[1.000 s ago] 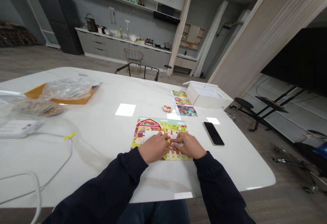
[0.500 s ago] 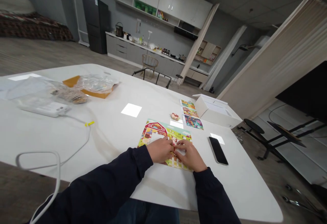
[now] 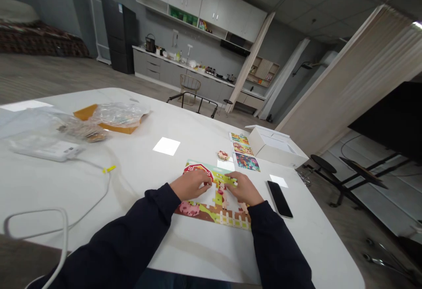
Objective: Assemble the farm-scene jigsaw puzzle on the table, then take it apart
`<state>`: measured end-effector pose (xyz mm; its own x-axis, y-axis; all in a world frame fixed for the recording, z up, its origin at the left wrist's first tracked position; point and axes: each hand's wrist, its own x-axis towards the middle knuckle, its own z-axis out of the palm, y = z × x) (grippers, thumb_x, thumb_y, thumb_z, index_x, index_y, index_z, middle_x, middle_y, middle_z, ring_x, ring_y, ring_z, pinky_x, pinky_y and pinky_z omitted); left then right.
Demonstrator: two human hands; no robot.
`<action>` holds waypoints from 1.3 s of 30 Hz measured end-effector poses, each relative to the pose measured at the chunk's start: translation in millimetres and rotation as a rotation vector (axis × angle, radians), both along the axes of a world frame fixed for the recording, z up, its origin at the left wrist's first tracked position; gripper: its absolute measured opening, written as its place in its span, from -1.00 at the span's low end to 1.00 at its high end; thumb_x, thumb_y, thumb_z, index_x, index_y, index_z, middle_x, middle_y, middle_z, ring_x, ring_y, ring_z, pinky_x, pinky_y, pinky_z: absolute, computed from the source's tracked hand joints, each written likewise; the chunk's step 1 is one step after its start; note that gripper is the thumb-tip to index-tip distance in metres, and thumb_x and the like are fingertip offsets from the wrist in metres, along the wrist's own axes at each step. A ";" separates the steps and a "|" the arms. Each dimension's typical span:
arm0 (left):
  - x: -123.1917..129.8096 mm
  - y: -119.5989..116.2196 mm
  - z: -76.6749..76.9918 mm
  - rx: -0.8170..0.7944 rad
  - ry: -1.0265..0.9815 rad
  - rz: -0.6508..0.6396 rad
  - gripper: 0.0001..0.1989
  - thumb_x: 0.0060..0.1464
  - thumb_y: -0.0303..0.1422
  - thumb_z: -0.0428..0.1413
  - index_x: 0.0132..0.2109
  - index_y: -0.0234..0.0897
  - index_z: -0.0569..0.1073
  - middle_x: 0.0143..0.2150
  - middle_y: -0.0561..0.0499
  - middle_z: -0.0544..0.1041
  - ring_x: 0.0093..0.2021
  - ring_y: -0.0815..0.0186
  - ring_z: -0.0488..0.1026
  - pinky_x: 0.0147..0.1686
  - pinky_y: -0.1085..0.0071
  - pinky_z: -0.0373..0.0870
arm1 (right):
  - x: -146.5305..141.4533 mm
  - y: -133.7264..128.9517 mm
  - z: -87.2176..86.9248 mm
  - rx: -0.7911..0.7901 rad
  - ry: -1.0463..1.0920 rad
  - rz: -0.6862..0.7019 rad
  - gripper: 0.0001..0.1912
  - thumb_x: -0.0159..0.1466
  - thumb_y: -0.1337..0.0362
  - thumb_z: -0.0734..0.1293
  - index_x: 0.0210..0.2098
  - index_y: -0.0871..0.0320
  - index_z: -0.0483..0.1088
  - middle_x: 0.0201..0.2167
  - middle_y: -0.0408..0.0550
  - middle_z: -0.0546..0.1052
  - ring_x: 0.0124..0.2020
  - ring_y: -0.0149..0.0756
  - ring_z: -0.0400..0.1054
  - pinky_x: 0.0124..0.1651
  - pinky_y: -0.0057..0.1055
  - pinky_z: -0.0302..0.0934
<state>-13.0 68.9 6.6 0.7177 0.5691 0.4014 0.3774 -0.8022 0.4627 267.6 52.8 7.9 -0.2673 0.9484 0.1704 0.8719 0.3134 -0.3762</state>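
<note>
One jigsaw puzzle: on the worktop, part-assembled.
Left hand: fingers curled over the printed barn; grip cannot be told.
Right hand: fingers bent at the puzzle's right side; grip likewise unclear.
White gaps: best approached with neighbouring sections braced flat, edges aligned, pressure even.

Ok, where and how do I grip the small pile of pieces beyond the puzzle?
Probably pinch its near and far edges from above: the pile lies low on the table, and the picture sheet close on its right crowds that side.
</note>
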 end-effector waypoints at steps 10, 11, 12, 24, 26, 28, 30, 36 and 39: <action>-27.5 20.7 -16.9 0.145 -0.105 0.155 -0.83 0.32 -0.33 0.05 -0.11 -0.20 0.55 -0.23 0.00 0.65 -0.27 0.29 0.58 -0.25 0.41 0.43 | -11.6 130.0 -18.2 -0.008 -0.036 -0.232 -0.40 0.23 0.38 0.42 0.25 0.26 0.32 0.20 0.28 0.48 0.25 0.00 0.36 0.31 -0.12 0.19; -26.4 19.6 -16.6 0.147 -0.110 0.153 -0.83 0.33 -0.33 0.05 -0.11 -0.20 0.54 -0.23 -0.01 0.65 -0.27 0.29 0.58 -0.26 0.41 0.43 | -11.0 133.3 -20.8 -0.004 -0.030 -0.241 -0.42 0.21 0.38 0.43 0.22 0.23 0.34 0.15 0.25 0.52 0.21 -0.01 0.40 0.28 -0.12 0.21; -25.5 18.4 -16.1 0.147 -0.112 0.153 -0.82 0.33 -0.33 0.04 -0.10 -0.20 0.54 -0.23 -0.01 0.65 -0.27 0.29 0.59 -0.26 0.41 0.43 | -10.2 135.3 -22.9 0.005 -0.021 -0.248 -0.45 0.21 0.38 0.44 0.18 0.20 0.37 0.11 0.21 0.55 0.17 -0.03 0.42 0.26 -0.13 0.22; -23.2 16.3 -14.3 0.145 -0.112 0.145 -0.79 0.34 -0.34 0.03 -0.06 -0.19 0.56 -0.14 -0.01 0.67 -0.22 0.29 0.61 -0.20 0.39 0.48 | 4.6 88.0 5.0 0.228 0.238 -0.153 -0.57 0.17 0.31 0.44 0.04 0.15 0.44 0.02 0.08 0.54 0.03 -0.12 0.43 0.14 -0.12 0.33; -22.6 17.0 -15.6 0.148 -0.111 0.150 -0.79 0.34 -0.33 0.04 -0.08 -0.20 0.57 -0.14 -0.02 0.68 -0.21 0.28 0.62 -0.20 0.40 0.49 | 15.6 50.9 13.5 0.230 0.339 -0.073 -0.62 0.19 0.26 0.46 0.01 0.11 0.48 -0.01 0.06 0.55 0.00 -0.12 0.45 0.07 -0.14 0.38; -21.4 17.4 -16.7 0.150 -0.106 0.150 -0.80 0.33 -0.32 0.04 -0.09 -0.20 0.57 -0.17 -0.01 0.68 -0.24 0.29 0.61 -0.21 0.40 0.48 | 28.1 9.5 16.4 0.209 0.411 -0.047 -0.67 0.22 0.23 0.46 -0.02 0.07 0.52 -0.01 0.05 0.55 0.05 -0.10 0.44 0.06 -0.16 0.40; -19.6 16.9 -17.1 0.152 -0.098 0.145 -0.79 0.34 -0.32 0.04 -0.09 -0.21 0.57 -0.20 0.00 0.67 -0.28 0.31 0.60 -0.23 0.41 0.47 | 39.2 -28.1 12.2 0.165 0.447 -0.058 -0.68 0.27 0.21 0.44 0.02 0.05 0.54 0.03 0.05 0.54 0.08 -0.10 0.44 0.12 -0.15 0.38; -13.4 11.9 -15.3 0.130 -0.063 0.089 -0.76 0.37 -0.29 0.02 -0.03 -0.16 0.59 -0.22 0.03 0.66 -0.32 0.35 0.56 -0.27 0.44 0.45 | 46.6 -75.4 -15.0 0.038 0.534 -0.027 -0.70 0.27 0.29 0.43 0.00 0.03 0.59 0.04 0.04 0.54 0.13 -0.08 0.44 0.26 -0.08 0.29; -12.0 10.7 -13.6 0.122 -0.049 0.064 -0.75 0.37 -0.27 0.03 -0.02 -0.18 0.58 -0.19 0.00 0.66 -0.29 0.33 0.56 -0.24 0.43 0.47 | 40.6 -75.1 -16.6 -0.006 0.524 -0.032 -0.66 0.17 0.40 0.45 -0.06 0.04 0.62 0.01 0.02 0.56 0.10 -0.09 0.44 0.27 -0.08 0.27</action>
<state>-24.9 79.6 -7.0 0.6595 0.5574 0.5044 0.4085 -0.8290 0.3820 308.2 -22.3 -8.7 -0.1186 0.9561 0.2679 0.5750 0.2861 -0.7665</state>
